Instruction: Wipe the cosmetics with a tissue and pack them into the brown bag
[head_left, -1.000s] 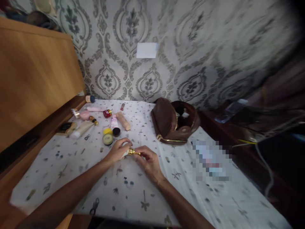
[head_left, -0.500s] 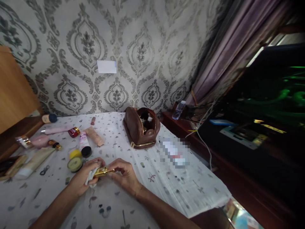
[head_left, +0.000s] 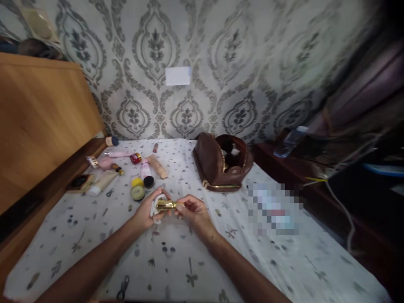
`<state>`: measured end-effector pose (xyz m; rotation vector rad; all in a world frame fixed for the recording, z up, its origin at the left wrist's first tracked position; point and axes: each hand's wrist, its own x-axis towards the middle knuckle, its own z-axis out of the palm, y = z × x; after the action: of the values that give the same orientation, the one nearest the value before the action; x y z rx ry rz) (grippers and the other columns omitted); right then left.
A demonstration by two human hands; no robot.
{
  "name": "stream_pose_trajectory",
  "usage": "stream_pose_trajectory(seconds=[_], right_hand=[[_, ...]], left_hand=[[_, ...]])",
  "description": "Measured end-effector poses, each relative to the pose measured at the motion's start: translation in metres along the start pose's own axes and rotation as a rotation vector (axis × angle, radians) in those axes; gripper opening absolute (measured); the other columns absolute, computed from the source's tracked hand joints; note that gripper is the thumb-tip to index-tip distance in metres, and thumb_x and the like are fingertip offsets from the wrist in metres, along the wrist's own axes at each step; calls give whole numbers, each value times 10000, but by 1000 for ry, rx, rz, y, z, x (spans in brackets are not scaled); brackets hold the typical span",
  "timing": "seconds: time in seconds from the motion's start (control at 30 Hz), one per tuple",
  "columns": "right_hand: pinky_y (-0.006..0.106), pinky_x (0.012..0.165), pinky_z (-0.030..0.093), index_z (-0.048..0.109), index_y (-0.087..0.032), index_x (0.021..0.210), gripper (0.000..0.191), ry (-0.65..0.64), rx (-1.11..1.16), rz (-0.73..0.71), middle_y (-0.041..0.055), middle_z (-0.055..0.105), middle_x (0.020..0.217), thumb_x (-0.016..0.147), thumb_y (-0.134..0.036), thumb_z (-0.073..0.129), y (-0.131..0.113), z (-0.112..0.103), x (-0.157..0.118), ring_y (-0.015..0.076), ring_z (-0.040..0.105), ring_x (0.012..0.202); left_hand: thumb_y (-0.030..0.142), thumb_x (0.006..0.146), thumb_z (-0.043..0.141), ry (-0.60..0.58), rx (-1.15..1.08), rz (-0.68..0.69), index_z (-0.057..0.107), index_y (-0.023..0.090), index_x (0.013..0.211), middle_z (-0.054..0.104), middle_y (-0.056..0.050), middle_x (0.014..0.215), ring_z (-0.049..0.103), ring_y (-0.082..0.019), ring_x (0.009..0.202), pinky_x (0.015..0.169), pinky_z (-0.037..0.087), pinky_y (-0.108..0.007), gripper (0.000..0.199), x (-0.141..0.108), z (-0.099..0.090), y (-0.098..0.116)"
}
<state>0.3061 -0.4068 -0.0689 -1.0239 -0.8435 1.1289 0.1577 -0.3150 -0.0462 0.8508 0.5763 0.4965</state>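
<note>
The right hand (head_left: 198,213) pinched the narrow end of the gold tube (head_left: 164,205) between closed fingertips, while the left hand (head_left: 145,211) curled around the wide end through a white cloth (head_left: 153,206), though exact finger contact was hard to confirm. More barrel showed than one second earlier, suggesting better access to its surface. Both forearms angled inward, holding the tube centrally over the patterned tablecloth (head_left: 233,261).

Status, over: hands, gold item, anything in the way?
Left hand holds gold item, white cloth at its wider end. Right hand pinches narrow end. Round jar just beyond left hand; nothing seen blocking either.
</note>
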Motion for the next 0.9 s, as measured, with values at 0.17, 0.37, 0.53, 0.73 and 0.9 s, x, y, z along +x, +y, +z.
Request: stream_pose_trajectory(seconds=[0.17,0.37,0.53,0.73,0.9], right_hand=[[231,494,435,634,-198,777,424,-8,-59,-5,-16,681,672,649,-543,846,-2,0,2,120,613,525],[221,496,392,545,-205,804,448,-72,-151,21,-11,680,695,747,-598,754,-3,6,-4,114,587,522],[248,521,418,511,-220,817,417,-218,-400,-24,-13,645,709,864,-624,600,0,15,-13,121,556,527],[254,517,422,494,-233,840,358,-181,-564,-122,-37,569,600,923,-581,510,-3,16,-17,138,529,510],[248,508,414,525,-214,838,331,-102,-598,-126,-36,543,599,906,-537,534,-4,14,-14,135,494,516]], left_hand=[[699,850,568,41,-33,57,588,159,805,645,-27,506,584,-139,368,270,168,-147,542,5,-5,-6],[859,733,535,83,6,203,587,163,870,617,-2,493,509,-116,330,278,202,-158,711,5,-1,-12],[871,716,534,211,231,336,589,171,921,507,66,519,394,-72,346,290,215,-169,732,-3,8,-16],[638,841,634,48,550,443,595,162,961,548,28,715,493,-86,554,504,408,-203,492,-12,10,-19],[517,866,657,-10,594,477,605,152,1013,604,-15,858,573,-158,796,750,466,-263,397,-11,11,-21]])
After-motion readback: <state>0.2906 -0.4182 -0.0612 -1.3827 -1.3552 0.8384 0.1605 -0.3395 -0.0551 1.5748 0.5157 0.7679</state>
